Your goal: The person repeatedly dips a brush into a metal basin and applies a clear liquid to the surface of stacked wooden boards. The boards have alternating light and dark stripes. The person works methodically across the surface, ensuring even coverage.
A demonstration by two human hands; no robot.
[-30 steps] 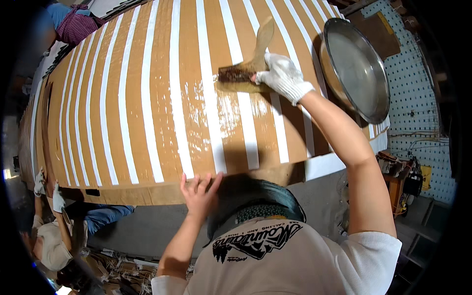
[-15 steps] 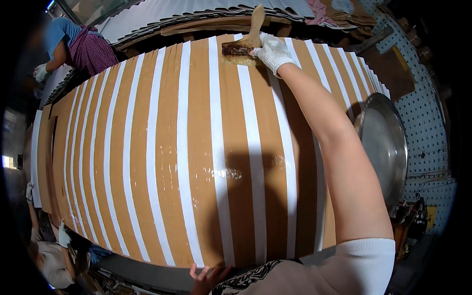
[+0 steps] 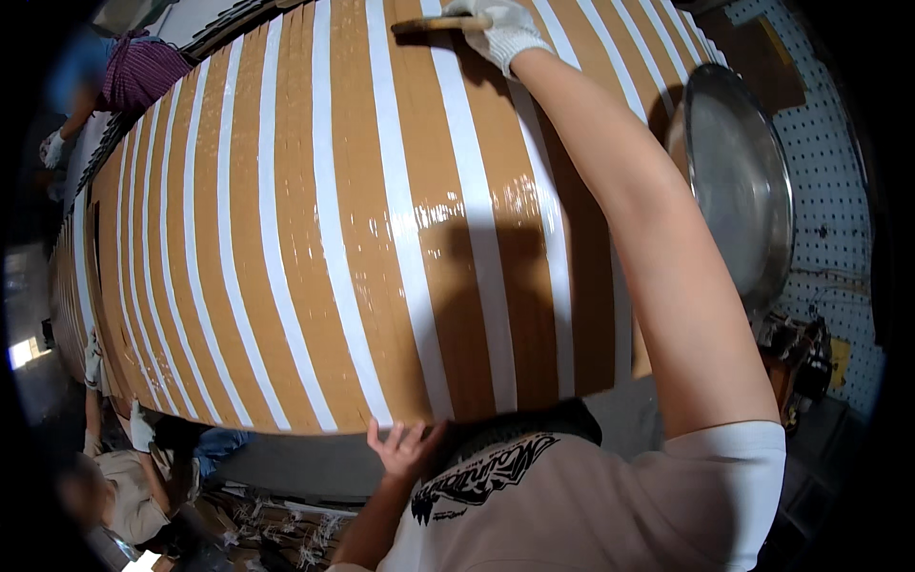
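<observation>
My right hand (image 3: 500, 36), in a white knit glove, grips a brush (image 3: 431, 25) at the far side of the cardboard. Its wooden handle points left; the bristles cannot be made out behind the hand. Below lie overlapping brown cardboard sheets (image 3: 376, 243), fanned so that white strips show between the brown bands. Wet, shiny streaks mark their surface. My bare left hand (image 3: 405, 450) rests its spread fingertips against the near edge of the sheets, holding nothing.
A wide metal basin (image 3: 739, 191) stands at the right end of the sheets, beside a perforated pale panel (image 3: 829, 229). At far left, one person in a purple checked cloth (image 3: 143, 71) and another in a beige shirt (image 3: 133, 496) wear white gloves.
The brush has turned from upright, bristles on the cardboard, to lying with its handle pointing left. My view has shifted, so the sheets sit higher. My left hand stays at the near edge.
</observation>
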